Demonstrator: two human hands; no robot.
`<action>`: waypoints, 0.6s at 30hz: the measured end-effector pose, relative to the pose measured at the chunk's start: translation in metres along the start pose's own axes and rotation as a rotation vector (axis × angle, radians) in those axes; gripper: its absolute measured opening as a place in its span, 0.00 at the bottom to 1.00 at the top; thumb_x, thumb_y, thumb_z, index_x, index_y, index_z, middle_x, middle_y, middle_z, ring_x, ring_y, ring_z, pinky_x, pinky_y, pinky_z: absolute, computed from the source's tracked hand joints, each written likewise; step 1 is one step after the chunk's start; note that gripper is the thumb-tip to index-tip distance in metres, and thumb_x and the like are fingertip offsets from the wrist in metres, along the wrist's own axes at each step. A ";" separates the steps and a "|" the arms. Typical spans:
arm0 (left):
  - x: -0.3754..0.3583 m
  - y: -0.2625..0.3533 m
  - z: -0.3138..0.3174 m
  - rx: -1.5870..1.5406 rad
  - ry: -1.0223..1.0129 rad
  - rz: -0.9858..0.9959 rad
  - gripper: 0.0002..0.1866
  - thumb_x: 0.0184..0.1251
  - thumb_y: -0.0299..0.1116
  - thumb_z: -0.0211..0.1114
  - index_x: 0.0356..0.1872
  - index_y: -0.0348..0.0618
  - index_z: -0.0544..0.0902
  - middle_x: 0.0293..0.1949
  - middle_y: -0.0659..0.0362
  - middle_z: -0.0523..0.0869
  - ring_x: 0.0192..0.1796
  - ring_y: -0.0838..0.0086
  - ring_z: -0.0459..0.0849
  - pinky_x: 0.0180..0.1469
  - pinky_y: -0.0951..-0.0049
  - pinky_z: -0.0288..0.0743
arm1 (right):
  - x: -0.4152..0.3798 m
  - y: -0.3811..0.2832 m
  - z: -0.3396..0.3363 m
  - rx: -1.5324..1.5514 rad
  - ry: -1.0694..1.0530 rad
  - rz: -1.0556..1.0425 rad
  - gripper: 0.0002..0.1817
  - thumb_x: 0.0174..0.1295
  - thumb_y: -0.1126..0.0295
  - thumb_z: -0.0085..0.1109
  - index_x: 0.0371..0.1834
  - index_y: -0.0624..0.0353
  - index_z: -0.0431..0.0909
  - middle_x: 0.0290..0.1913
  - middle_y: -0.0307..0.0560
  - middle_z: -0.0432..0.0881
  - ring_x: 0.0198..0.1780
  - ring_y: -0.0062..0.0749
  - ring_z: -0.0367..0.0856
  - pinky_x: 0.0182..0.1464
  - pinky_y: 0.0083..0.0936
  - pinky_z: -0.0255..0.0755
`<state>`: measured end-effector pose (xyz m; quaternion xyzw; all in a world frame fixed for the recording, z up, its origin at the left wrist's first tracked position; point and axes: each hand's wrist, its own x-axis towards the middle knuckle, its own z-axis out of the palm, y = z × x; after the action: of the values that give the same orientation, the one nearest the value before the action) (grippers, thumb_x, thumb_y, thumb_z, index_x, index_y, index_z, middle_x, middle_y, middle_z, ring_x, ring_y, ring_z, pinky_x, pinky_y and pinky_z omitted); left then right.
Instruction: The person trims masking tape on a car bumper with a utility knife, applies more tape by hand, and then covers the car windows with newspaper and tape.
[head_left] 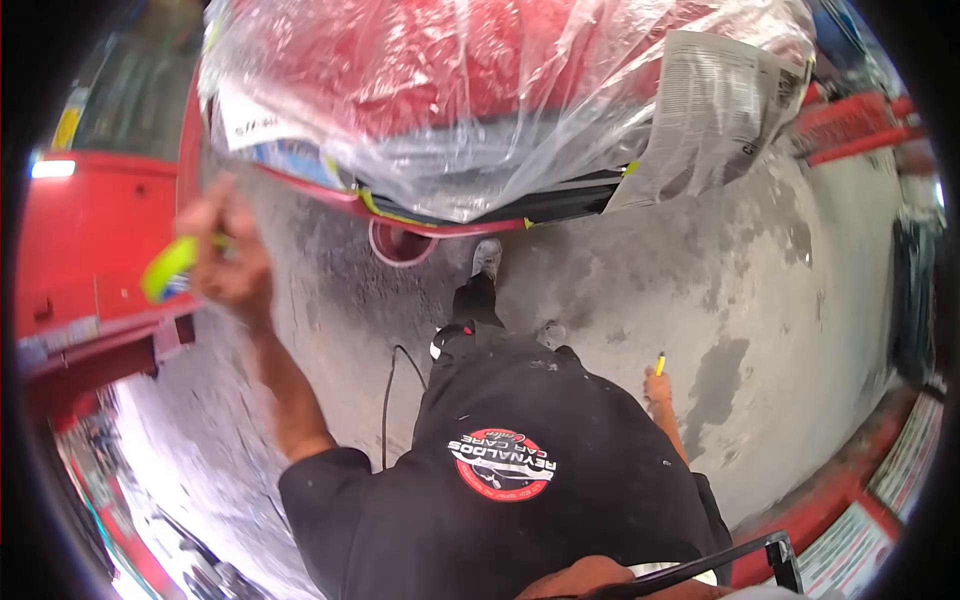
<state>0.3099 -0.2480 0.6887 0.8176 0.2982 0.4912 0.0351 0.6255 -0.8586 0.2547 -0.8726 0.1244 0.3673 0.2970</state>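
My left hand [228, 255], raised at the left and blurred by motion, is closed on a roll of yellow-green tape [168, 270]. Low at the right, my right hand [658, 387] grips a small yellow object [661, 363] whose tip points up. Across the top is a red vehicle panel draped in clear plastic sheeting [450, 110]. Printed newspaper [700, 115] covers its right side, and pieces of yellow-green tape [400, 215] run along the lower edge. Neither hand touches the covered panel.
Under the panel a reddish bucket [402, 243] stands on the stained concrete floor [640, 270]. A red cabinet [100, 220] is at the left. A black cord [388, 400] lies beside my body. Red framework [850, 130] shows at the right.
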 end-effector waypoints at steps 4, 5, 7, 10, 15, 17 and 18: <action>-0.191 0.033 0.016 0.034 -0.387 -0.521 0.11 0.73 0.34 0.68 0.48 0.39 0.88 0.28 0.54 0.85 0.29 0.70 0.82 0.34 0.67 0.75 | 0.048 0.013 -0.094 -0.060 0.064 0.007 0.22 0.71 0.54 0.58 0.23 0.58 0.74 0.16 0.39 0.72 0.14 0.29 0.71 0.16 0.32 0.66; -0.221 0.052 0.016 0.061 -0.628 -0.702 0.12 0.73 0.38 0.67 0.46 0.40 0.88 0.28 0.49 0.87 0.30 0.65 0.86 0.36 0.66 0.77 | 0.048 0.011 -0.105 0.015 0.068 0.051 0.22 0.71 0.54 0.58 0.23 0.58 0.73 0.16 0.39 0.72 0.14 0.30 0.71 0.16 0.32 0.66; -0.281 0.078 0.023 -0.024 -0.809 -0.582 0.13 0.72 0.39 0.67 0.45 0.40 0.89 0.27 0.47 0.87 0.31 0.59 0.88 0.37 0.64 0.78 | 0.060 0.015 -0.103 -0.013 0.110 0.026 0.22 0.71 0.54 0.59 0.23 0.58 0.73 0.15 0.39 0.71 0.14 0.31 0.72 0.16 0.32 0.66; -0.314 0.122 0.027 -0.166 -0.802 -0.609 0.14 0.72 0.40 0.68 0.44 0.39 0.89 0.29 0.46 0.88 0.31 0.58 0.89 0.38 0.64 0.79 | 0.050 0.012 -0.084 -0.236 0.075 -0.016 0.22 0.69 0.55 0.60 0.21 0.58 0.73 0.15 0.39 0.71 0.14 0.31 0.73 0.16 0.33 0.66; -0.233 0.199 -0.004 -1.032 -0.906 -0.872 0.12 0.74 0.33 0.64 0.31 0.37 0.86 0.32 0.61 0.84 0.36 0.78 0.79 0.41 0.72 0.74 | 0.038 0.004 -0.014 -0.611 -0.012 -0.408 0.19 0.67 0.58 0.61 0.28 0.65 0.82 0.21 0.50 0.84 0.20 0.37 0.82 0.24 0.37 0.75; -0.195 0.223 -0.019 -1.424 -1.012 -0.596 0.20 0.72 0.47 0.68 0.31 0.38 0.86 0.35 0.60 0.83 0.39 0.75 0.79 0.43 0.71 0.74 | 0.011 -0.017 -0.002 -0.671 -0.062 -0.488 0.17 0.67 0.60 0.61 0.33 0.67 0.85 0.25 0.53 0.87 0.25 0.41 0.87 0.30 0.39 0.78; -0.166 0.232 -0.025 -1.615 -1.130 -0.454 0.34 0.66 0.67 0.67 0.32 0.38 0.85 0.35 0.59 0.81 0.36 0.73 0.79 0.41 0.69 0.74 | 0.029 -0.005 0.005 -0.670 -0.062 -0.492 0.17 0.67 0.60 0.61 0.33 0.67 0.85 0.25 0.53 0.87 0.25 0.41 0.87 0.30 0.39 0.78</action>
<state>0.3377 -0.5308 0.6530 0.5860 -0.0351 0.0688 0.8066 0.6450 -0.8514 0.2337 -0.9132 -0.2231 0.3318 0.0792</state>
